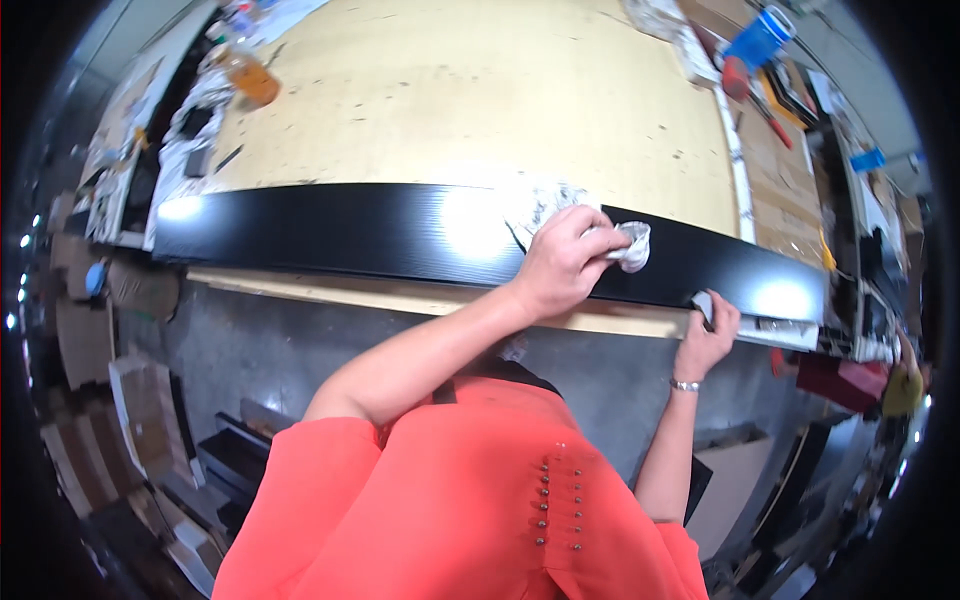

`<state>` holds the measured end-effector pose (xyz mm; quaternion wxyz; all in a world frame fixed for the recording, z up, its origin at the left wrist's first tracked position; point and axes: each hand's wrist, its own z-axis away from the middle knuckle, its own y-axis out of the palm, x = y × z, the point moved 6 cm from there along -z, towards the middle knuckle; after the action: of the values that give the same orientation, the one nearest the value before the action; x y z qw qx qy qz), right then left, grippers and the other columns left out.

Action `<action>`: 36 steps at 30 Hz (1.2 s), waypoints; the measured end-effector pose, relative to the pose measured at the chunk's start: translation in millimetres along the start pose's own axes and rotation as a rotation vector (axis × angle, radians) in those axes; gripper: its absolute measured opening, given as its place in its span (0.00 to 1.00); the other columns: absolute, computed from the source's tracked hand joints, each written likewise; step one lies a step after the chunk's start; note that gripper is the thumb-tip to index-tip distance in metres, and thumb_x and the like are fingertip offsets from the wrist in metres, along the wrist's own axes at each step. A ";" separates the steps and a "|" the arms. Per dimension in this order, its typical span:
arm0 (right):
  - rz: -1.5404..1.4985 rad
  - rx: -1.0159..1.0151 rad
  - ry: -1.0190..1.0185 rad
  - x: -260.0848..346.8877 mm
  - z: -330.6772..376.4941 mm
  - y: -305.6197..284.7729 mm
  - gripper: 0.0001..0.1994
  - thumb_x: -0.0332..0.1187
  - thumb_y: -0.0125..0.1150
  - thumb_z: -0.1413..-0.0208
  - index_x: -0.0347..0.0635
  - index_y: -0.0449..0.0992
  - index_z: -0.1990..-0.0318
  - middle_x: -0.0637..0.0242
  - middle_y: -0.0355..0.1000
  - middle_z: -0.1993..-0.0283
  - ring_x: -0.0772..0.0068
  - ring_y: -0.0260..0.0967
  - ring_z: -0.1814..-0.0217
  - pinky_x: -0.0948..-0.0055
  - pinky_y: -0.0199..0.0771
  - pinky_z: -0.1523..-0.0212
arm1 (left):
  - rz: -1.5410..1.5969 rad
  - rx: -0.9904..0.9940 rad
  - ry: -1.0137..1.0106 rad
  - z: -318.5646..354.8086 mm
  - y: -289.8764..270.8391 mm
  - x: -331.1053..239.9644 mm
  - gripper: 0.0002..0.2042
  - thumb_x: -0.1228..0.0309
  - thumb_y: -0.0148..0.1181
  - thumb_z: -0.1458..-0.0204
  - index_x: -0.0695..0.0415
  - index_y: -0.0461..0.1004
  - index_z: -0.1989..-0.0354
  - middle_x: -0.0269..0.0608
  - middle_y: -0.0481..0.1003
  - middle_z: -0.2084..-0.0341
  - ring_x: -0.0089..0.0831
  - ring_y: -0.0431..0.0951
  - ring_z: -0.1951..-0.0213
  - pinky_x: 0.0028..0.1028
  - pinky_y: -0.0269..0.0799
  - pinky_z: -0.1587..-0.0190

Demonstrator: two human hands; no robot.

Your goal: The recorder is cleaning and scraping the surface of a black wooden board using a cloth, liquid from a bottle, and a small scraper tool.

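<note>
**benchnoob:** what's going on at the near edge of the bench [450, 100] here?

**panelguy:** Nearest thing is the right hand [708, 335], at the near edge toward the right end. Fingers are curled over the edge of the black panel [330, 235], pinching it to steady it. There's something small and grey under the fingertips; can't tell what. Bracelet [685, 385] on that wrist.

**benchnoob:** and the other hand?

**panelguy:** The left hand [560, 265] is a bit further in, on top of the panel right of its middle. It's closed tight round a bunched white rag [632, 245], pressing it onto the glossy face. More of the rag trails off behind the knuckles.

**benchnoob:** so where's the panel sitting exactly?

**panelguy:** It lies flat along the near edge, running nearly the full width, with bare bench top behind it.

**benchnoob:** which step would you call this?

**panelguy:** Looks to me like mid-wipe, cleaning or buffing the face. My guess is the next stroke needs even pressure along the length while the right hand keeps the panel from sliding.

**benchnoob:** anything further back?

**panelguy:** Orange bottle [252, 80] at the far left corner, blue container [757, 40] and some red-handled tools [750, 90] at the far right.
</note>
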<state>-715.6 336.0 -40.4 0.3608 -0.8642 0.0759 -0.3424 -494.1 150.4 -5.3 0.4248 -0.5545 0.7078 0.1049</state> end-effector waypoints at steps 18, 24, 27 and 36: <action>0.028 -0.049 0.052 37.5 13.2 21.6 0.14 0.19 0.60 0.56 0.36 0.80 0.58 0.61 0.74 0.60 0.62 0.72 0.56 0.67 0.71 0.49 | -0.688 -0.205 -0.496 102.3 -468.5 126.7 0.15 0.73 0.62 0.44 0.66 0.75 0.50 0.44 0.78 0.56 0.32 0.77 0.55 0.30 0.71 0.49; -0.051 -0.054 -0.011 219.7 87.8 91.5 0.12 0.19 0.60 0.60 0.40 0.80 0.64 0.63 0.72 0.63 0.64 0.69 0.57 0.68 0.71 0.56 | -0.729 0.077 -0.534 123.9 -567.0 249.4 0.16 0.69 0.56 0.40 0.67 0.74 0.47 0.52 0.79 0.56 0.39 0.79 0.53 0.30 0.69 0.46; -0.083 -0.041 -0.058 315.9 137.8 137.5 0.16 0.18 0.60 0.65 0.41 0.80 0.64 0.63 0.73 0.63 0.60 0.68 0.56 0.61 0.68 0.52 | -0.612 0.105 -0.552 115.4 -537.6 248.7 0.16 0.69 0.54 0.38 0.68 0.73 0.47 0.52 0.79 0.57 0.38 0.79 0.54 0.30 0.69 0.48; -0.062 -0.033 -0.108 399.4 138.7 162.5 0.12 0.20 0.58 0.63 0.40 0.77 0.67 0.63 0.73 0.62 0.59 0.67 0.56 0.60 0.69 0.54 | -0.473 0.083 -0.577 108.8 -530.6 229.3 0.14 0.69 0.55 0.39 0.65 0.75 0.50 0.51 0.80 0.61 0.37 0.80 0.58 0.29 0.71 0.52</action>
<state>-305.9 145.8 -5.7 0.3392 -0.8893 0.0351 -0.3048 17.0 -134.3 -65.8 0.6414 -0.6327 0.4150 0.1268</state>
